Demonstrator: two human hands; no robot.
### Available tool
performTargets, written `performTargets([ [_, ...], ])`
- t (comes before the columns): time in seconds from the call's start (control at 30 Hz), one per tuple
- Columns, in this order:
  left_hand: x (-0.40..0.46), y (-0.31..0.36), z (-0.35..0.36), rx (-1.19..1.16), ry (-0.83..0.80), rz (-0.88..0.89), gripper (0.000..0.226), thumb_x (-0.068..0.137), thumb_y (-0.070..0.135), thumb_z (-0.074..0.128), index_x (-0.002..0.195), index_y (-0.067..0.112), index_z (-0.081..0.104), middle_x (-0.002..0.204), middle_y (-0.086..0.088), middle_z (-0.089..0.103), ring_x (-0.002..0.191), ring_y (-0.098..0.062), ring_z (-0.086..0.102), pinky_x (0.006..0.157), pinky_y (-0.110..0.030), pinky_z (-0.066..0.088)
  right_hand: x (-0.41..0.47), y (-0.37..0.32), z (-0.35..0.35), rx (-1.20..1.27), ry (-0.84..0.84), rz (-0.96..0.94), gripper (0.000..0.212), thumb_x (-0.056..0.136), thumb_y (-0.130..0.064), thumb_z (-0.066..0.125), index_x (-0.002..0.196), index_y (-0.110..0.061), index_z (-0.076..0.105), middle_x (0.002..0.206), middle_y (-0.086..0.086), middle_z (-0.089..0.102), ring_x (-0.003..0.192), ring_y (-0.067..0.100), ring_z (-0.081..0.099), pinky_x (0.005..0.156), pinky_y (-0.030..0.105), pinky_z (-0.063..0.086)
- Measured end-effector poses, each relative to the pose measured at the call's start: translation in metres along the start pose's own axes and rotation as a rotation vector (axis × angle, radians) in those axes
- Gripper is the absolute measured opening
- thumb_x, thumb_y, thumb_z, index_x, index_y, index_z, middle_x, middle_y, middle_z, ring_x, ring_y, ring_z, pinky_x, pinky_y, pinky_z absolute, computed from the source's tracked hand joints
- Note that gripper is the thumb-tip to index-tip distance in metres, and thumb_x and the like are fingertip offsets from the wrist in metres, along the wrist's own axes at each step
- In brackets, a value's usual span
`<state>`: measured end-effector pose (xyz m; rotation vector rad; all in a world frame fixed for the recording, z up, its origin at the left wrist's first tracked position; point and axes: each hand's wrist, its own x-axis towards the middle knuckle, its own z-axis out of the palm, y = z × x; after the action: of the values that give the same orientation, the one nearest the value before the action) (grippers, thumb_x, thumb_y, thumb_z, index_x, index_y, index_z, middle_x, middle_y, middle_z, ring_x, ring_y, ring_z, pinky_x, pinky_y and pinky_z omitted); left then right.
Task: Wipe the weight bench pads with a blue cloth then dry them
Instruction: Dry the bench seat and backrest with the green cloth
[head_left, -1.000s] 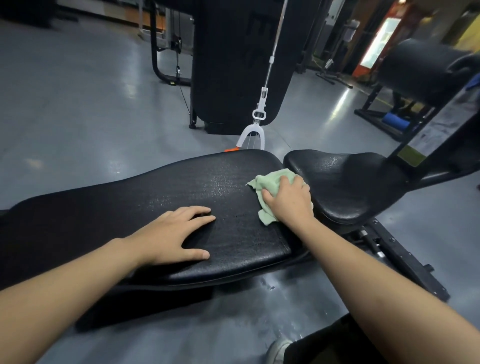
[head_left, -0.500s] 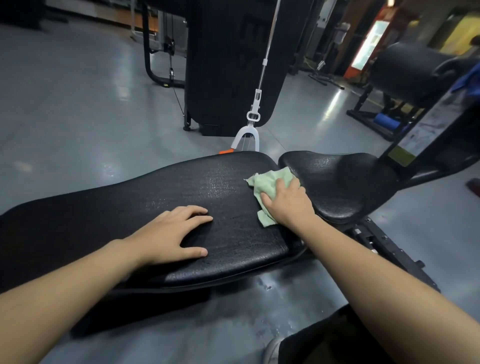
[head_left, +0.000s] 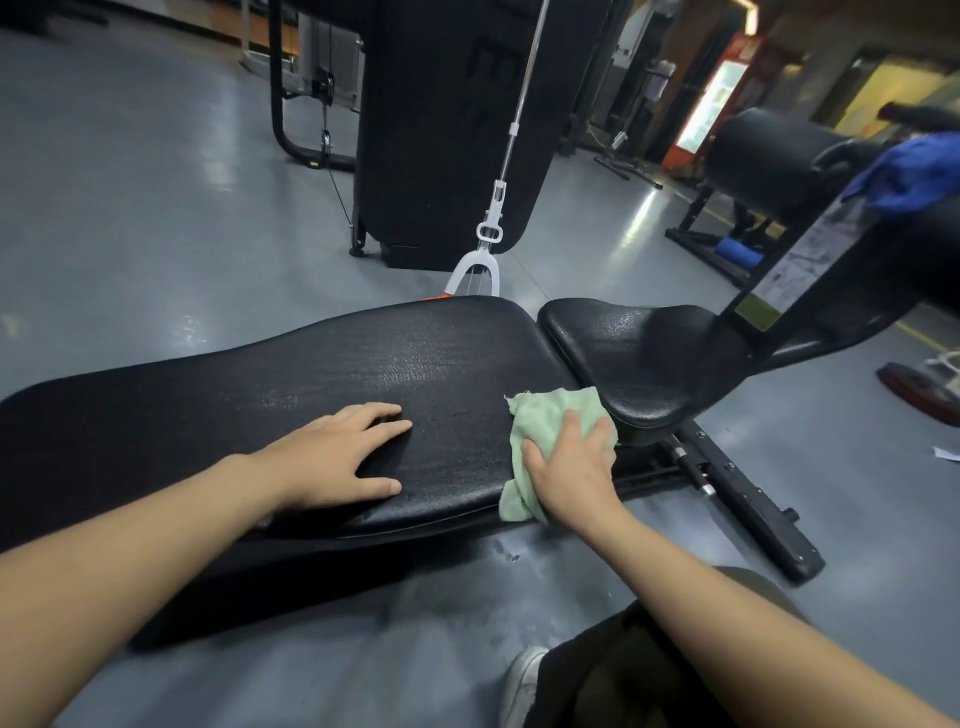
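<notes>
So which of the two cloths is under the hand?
The pale green cloth, pressed by the right hand at the long pad's end. The blue cloth hangs untouched on the frame at far right.

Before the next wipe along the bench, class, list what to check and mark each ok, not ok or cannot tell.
1. Green cloth under the right hand: ok, hand presses it flat.
2. Cloth on the long pad: not ok, part hangs over the near edge.
3. Left hand steadying the pad: ok, resting flat.
4. Seat pad dry: cannot tell, it looks shiny.
5. Blue cloth out of the way: ok, draped on the far frame.
</notes>
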<state>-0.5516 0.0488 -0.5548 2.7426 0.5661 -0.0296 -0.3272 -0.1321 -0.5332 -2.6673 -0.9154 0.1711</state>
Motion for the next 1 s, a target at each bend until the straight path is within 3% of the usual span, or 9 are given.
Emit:
performTargets([
  [0.1,-0.003,-0.003,-0.001,0.004,0.000,0.001,0.078,0.090,0.066,0.049,0.155,0.040,0.016,0.162,0.019,0.006,0.148,-0.006,0.013,0.118,-0.027,0.017,0.009,-0.005,0.005,-0.071,0.026,-0.018,0.074,0.096,-0.051,0.051,0.152,-0.012,0.024,0.159,0.026,0.003,0.131,0.054,0.027,0.113,0.052,0.026],
  [0.23,-0.004,-0.014,-0.003,0.016,0.035,0.006,0.078,0.086,0.073,0.043,0.154,0.045,0.016,0.161,0.024,0.008,0.147,-0.003,0.015,0.118,-0.028,0.021,0.047,-0.018,-0.002,-0.267,0.057,-0.146,0.073,0.094,-0.059,0.047,0.148,-0.012,0.034,0.156,0.024,0.020,0.130,0.051,0.033,0.111,0.053,0.025],
  [0.4,0.005,-0.037,-0.003,0.042,0.098,-0.066,0.086,0.081,0.082,0.027,0.155,0.042,0.013,0.163,0.021,0.007,0.148,-0.004,0.012,0.117,-0.029,0.020,0.110,-0.043,-0.002,-0.266,0.031,-0.209,0.070,0.093,-0.060,0.049,0.144,-0.013,0.039,0.149,0.024,0.032,0.129,0.046,0.035,0.111,0.050,0.027],
  [0.53,0.011,-0.053,-0.005,0.038,0.132,-0.110,0.079,0.084,0.080,0.031,0.154,0.046,0.012,0.162,0.020,0.009,0.148,-0.005,0.012,0.117,-0.030,0.021,0.142,-0.055,0.005,-0.304,0.068,-0.256,0.068,0.093,-0.060,0.046,0.140,-0.011,0.043,0.145,0.024,0.037,0.126,0.045,0.038,0.110,0.049,0.028],
  [0.73,0.014,-0.077,-0.007,0.011,0.177,-0.171,0.078,0.085,0.080,0.029,0.154,0.048,0.012,0.162,0.022,0.008,0.148,-0.003,0.012,0.117,-0.029,0.020,0.204,-0.086,0.010,-0.359,-0.021,-0.360,0.072,0.093,-0.064,0.040,0.143,-0.011,0.040,0.144,0.023,0.036,0.133,0.044,0.033,0.114,0.048,0.025],
  [0.87,0.009,-0.094,-0.007,0.004,0.200,-0.200,0.077,0.085,0.081,0.027,0.153,0.048,0.013,0.161,0.023,0.008,0.147,-0.002,0.011,0.117,-0.029,0.019,0.233,-0.115,0.015,-0.313,-0.076,-0.371,0.068,0.096,-0.060,0.041,0.149,-0.017,0.038,0.147,0.017,0.037,0.135,0.041,0.034,0.112,0.047,0.029],
  [1.0,0.004,-0.109,-0.006,0.017,0.226,-0.206,0.077,0.085,0.082,0.025,0.154,0.046,0.016,0.161,0.023,0.011,0.147,-0.002,0.012,0.116,-0.029,0.021,0.248,-0.138,0.021,-0.382,-0.095,-0.423,0.061,0.096,-0.058,0.038,0.146,-0.023,0.045,0.141,0.013,0.045,0.126,0.040,0.044,0.101,0.046,0.038],
])
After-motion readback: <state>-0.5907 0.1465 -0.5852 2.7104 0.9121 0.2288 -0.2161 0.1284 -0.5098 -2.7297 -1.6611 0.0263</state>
